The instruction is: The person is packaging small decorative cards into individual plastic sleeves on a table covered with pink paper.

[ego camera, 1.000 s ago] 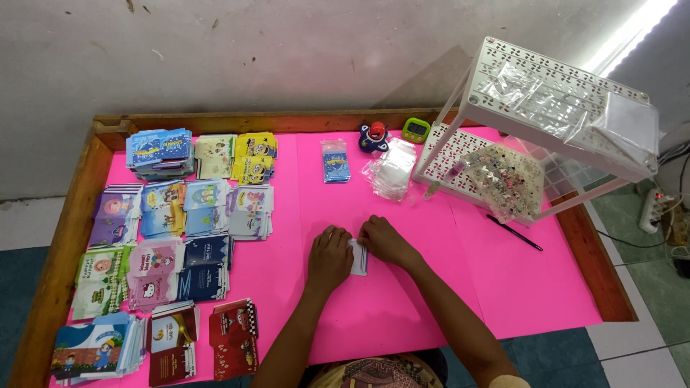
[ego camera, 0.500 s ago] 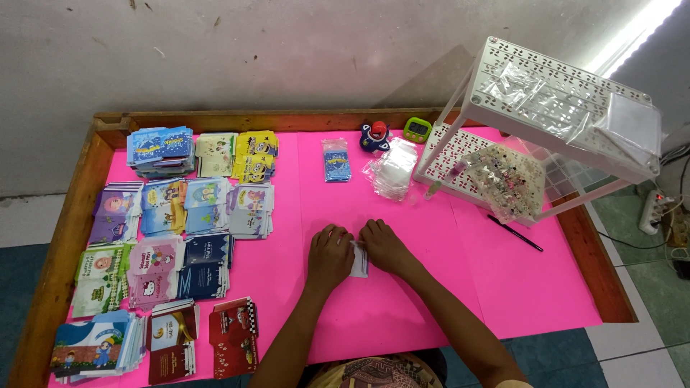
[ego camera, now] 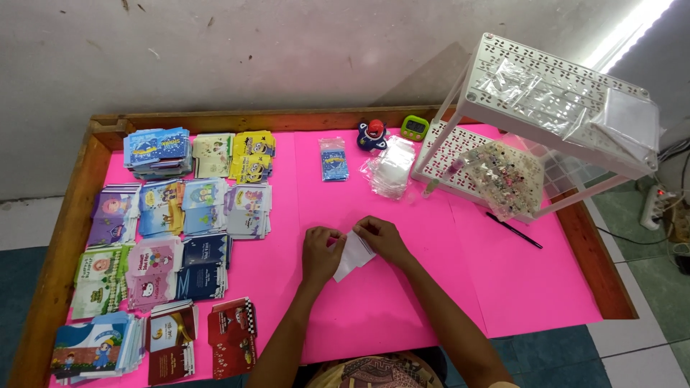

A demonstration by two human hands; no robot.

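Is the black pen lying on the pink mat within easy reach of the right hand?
Probably yes: the black pen lies in the open, nothing between it and the right hand, though that hand holds a white paper.

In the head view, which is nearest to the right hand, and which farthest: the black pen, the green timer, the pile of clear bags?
From the right hand:
1. Pile of clear bags, just beyond the hand.
2. Black pen, to its right.
3. Green timer, at the far edge.

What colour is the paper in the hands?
White paper, held by both hands; the head view shows it best.
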